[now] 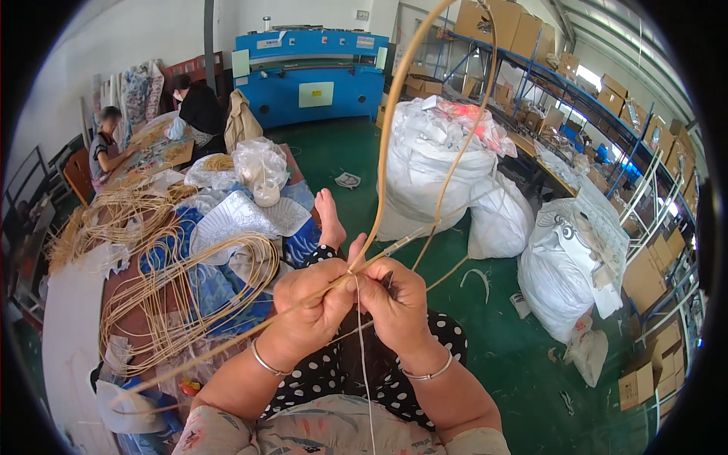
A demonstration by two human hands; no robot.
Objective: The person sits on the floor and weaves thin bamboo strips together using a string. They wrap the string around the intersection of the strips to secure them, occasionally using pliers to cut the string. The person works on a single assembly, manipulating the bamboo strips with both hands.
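Observation:
My left hand [315, 296] and my right hand [393, 305] meet in front of my lap, both closed, pinching long tan rattan canes [384, 148] where they cross. One thick cane rises in a tall loop past the top of the view; others run out to the lower left and the upper right. A thin white string [364, 341] passes around the crossing and hangs down between my forearms. Its upper end is hidden by my fingers. Something dark shows between the fingers of my right hand, too small to name.
Coiled rattan canes [258, 262] lie on the table at my left, beside white cloth [227, 224]. Two people sit farther back there. Large white sacks [432, 186] stand on the green floor ahead and right. Behind are a blue machine [284, 95] and shelves with cardboard boxes [523, 36].

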